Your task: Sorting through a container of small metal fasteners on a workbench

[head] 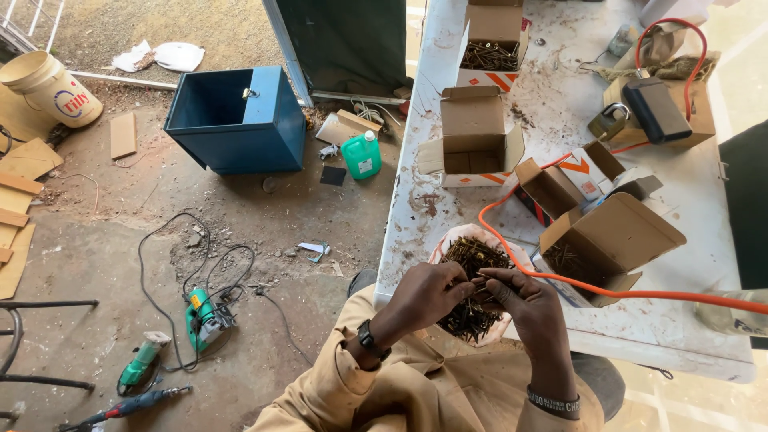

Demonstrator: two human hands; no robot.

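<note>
My left hand [428, 294] and my right hand [524, 308] meet over a white bowl [448, 244] heaped with dark screws [472, 256] at the near edge of a dirty white table [552, 120]. Both hands pinch the same few screws between their fingertips, just above the pile. A black watch is on my left wrist and a dark band on my right. An orange cable [560, 276] runs across the table past the bowl, just beyond my right hand.
Several open cardboard boxes of screws [492, 56] stand on the table, one [612, 240] right of the bowl. A padlock and black case [656, 108] lie far right. On the dirt floor: blue metal box [236, 120], green bottle [362, 154], green power tools [204, 316], white bucket [48, 86].
</note>
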